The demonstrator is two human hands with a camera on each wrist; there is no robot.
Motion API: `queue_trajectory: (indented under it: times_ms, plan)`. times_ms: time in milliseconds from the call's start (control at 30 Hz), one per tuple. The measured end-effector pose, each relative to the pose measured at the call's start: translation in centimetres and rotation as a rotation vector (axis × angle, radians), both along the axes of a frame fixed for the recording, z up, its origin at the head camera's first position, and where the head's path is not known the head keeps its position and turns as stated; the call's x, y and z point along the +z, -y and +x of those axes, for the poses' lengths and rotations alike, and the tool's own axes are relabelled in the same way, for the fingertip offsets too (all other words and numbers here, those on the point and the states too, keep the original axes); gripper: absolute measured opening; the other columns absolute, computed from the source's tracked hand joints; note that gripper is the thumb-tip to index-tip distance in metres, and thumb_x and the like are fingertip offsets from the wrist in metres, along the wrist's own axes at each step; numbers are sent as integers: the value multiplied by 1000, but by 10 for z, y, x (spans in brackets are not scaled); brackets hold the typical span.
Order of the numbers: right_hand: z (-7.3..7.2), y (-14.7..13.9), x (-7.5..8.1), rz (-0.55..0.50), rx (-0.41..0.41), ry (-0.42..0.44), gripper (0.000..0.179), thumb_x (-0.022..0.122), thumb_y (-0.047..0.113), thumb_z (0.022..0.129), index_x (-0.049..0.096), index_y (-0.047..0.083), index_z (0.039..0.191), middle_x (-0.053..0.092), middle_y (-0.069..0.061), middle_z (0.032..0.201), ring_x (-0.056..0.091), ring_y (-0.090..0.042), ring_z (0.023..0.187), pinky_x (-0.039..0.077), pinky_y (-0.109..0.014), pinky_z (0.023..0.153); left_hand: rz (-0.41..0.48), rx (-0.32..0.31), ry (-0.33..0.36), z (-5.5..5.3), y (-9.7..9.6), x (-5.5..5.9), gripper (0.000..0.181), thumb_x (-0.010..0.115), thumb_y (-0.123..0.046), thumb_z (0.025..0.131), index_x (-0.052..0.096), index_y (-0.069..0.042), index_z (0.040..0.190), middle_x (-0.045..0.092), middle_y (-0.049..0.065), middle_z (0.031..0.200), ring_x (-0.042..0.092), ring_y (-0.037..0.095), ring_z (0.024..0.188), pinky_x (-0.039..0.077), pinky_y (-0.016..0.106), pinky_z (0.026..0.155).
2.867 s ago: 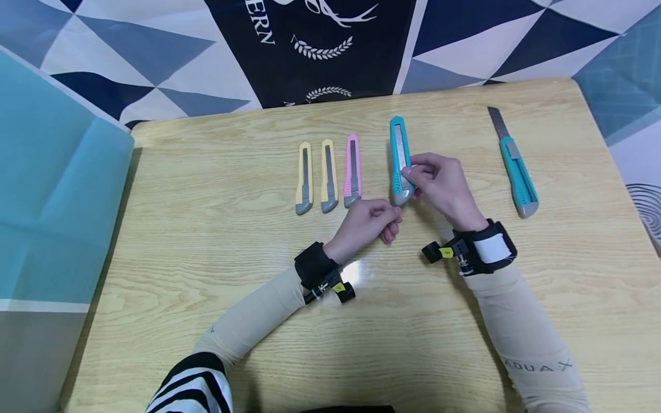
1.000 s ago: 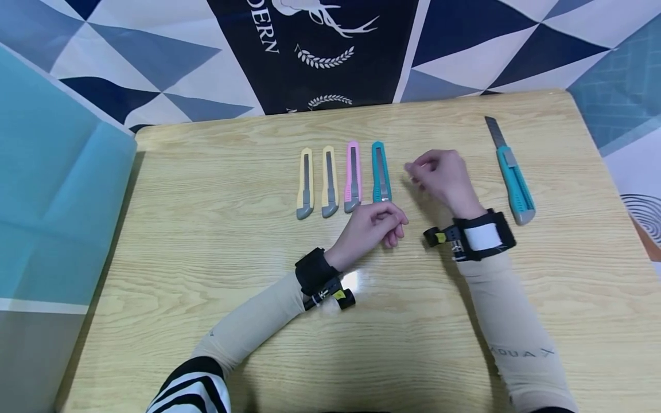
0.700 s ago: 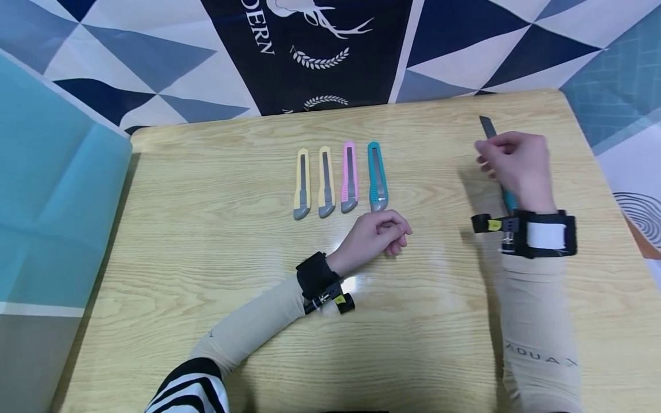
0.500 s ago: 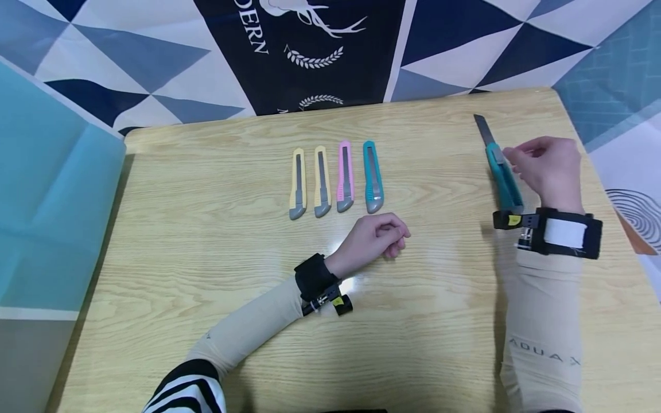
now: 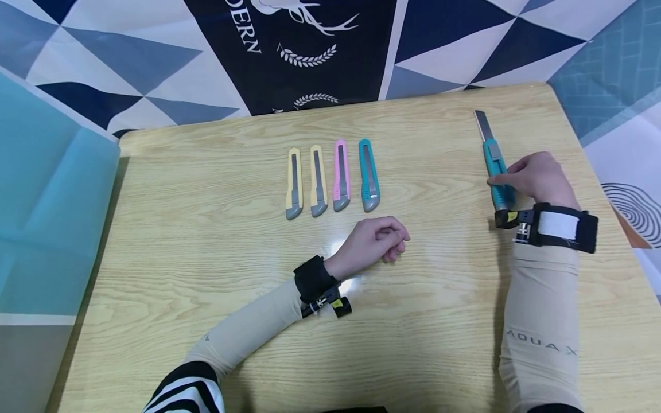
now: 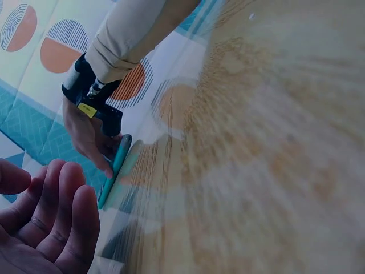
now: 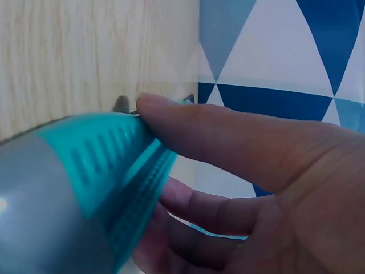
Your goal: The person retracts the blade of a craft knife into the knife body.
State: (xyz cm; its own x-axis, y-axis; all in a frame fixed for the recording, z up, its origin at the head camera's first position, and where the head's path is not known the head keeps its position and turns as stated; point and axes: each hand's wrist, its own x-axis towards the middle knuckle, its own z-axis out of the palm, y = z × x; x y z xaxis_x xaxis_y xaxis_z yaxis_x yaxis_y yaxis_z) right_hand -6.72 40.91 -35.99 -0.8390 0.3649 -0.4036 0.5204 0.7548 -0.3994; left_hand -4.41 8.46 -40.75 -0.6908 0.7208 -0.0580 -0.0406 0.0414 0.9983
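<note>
On the right side of the table lies a teal box cutter with its blade slid far out, pointing away. My right hand pinches its handle, thumb on the near side and fingers on the other, as the right wrist view shows close up. In that view the grey end cap and ribbed teal grip fill the left. My left hand rests in mid-table, fingers loosely curled and holding nothing. Beyond it stand in a row two yellow box cutters, a pink box cutter and a second teal box cutter, blades drawn in.
The wooden table reaches a patterned cloth along its back edge. Light blue cloth hangs at the left side, and more printed cloth at the right. Each wrist wears a strap with a small camera.
My right hand laid the second teal box cutter at the row's right end and let go. It then moved right and took hold of the box cutter with the long blade. My left hand barely moved.
</note>
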Motion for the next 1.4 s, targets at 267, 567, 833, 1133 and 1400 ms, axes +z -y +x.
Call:
queue_trajectory:
  times_ms: [267, 567, 833, 1133, 1400]
  plan:
    - [-3, -2, -1, 12, 57, 1, 61, 65, 52, 80, 59, -8, 88, 54, -12, 67, 49, -29, 65, 41, -37, 48, 3, 2, -14, -1, 1, -1, 15, 51, -7, 95, 61, 3, 93, 63, 16, 74, 60, 23, 60, 57, 36, 53]
    - [-6, 1, 7, -125, 186, -55, 62, 54, 53, 88, 59, -8, 100, 61, -6, 62, 57, -23, 59, 44, -33, 51, 11, -4, 0, 3, 7, 27, 17, 47, -1, 96, 58, 11, 97, 61, 28, 80, 58, 36, 67, 55, 52, 60]
    - [4, 39, 27, -416, 187, -207, 45, 63, 35, 88, 55, -4, 109, 69, -6, 76, 65, -25, 68, 57, -19, 60, 24, 41, -2, -2, 0, 7, 18, 50, -7, 96, 57, 5, 107, 64, 22, 87, 63, 26, 70, 59, 35, 61]
    - [18, 89, 25, -552, 364, -300, 30, 63, 25, 89, 60, 0, 105, 70, -12, 78, 65, -27, 68, 57, -19, 63, 10, 115, -26, -2, 3, 26, 24, 50, -7, 96, 53, 6, 116, 67, 20, 91, 64, 28, 70, 59, 35, 64]
    - [20, 108, 16, -615, 477, -217, 20, 64, 19, 89, 62, 1, 98, 70, -11, 75, 66, -25, 66, 58, -23, 63, -28, 103, 68, 3, 7, 33, 27, 54, -8, 94, 55, 6, 117, 67, 20, 97, 64, 32, 70, 57, 32, 73]
